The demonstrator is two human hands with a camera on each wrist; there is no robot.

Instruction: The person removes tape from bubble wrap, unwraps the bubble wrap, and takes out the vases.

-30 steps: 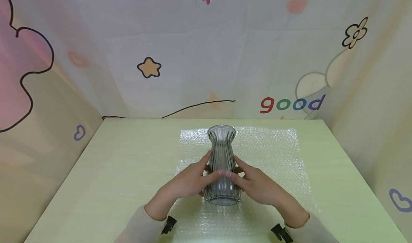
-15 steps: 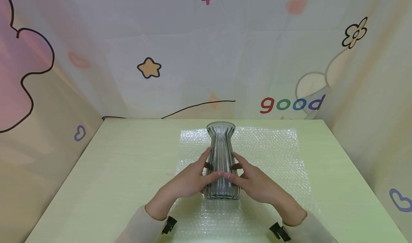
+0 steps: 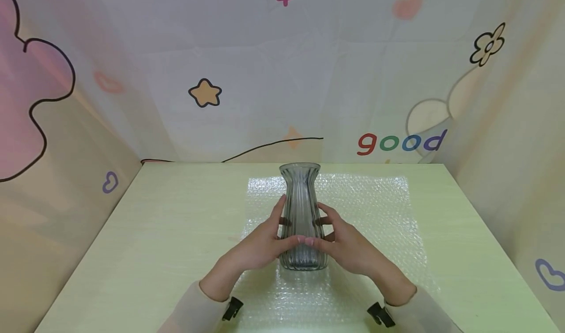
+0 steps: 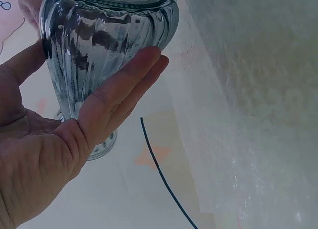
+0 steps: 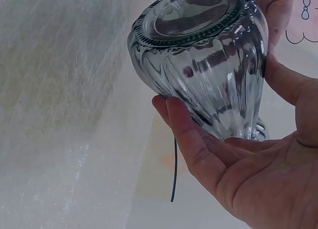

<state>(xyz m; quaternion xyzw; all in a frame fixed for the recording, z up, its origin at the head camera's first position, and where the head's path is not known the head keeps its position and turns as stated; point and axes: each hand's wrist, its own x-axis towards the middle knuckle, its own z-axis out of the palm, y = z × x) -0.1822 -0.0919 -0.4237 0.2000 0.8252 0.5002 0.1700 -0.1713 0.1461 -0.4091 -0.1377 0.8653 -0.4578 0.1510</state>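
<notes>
A ribbed clear glass vase (image 3: 301,200) with a flared rim stands out in the middle of the head view, gripped from both sides. My left hand (image 3: 263,244) holds its left side, the thumb across the front and the fingers reaching behind. On the other side my right hand (image 3: 350,249) mirrors this, its thumb tip close to the left one. In the right wrist view the vase's round base (image 5: 194,15) is seen from below, apart from the table. The left wrist view shows straight-looking fingers (image 4: 121,87) supporting the glass wall (image 4: 94,45).
A sheet of bubble wrap (image 3: 371,215) lies flat on the pale green table (image 3: 154,235), under and beyond the vase. A printed curtain (image 3: 265,68) closes off the back and both sides. Black clips (image 3: 381,315) sit near each sleeve cuff.
The vase has risen slightly and shifted a little left, standing more upright, so its underside no longer shows in the head view. Both hands keep their hold; the right hand has moved slightly up and left.
</notes>
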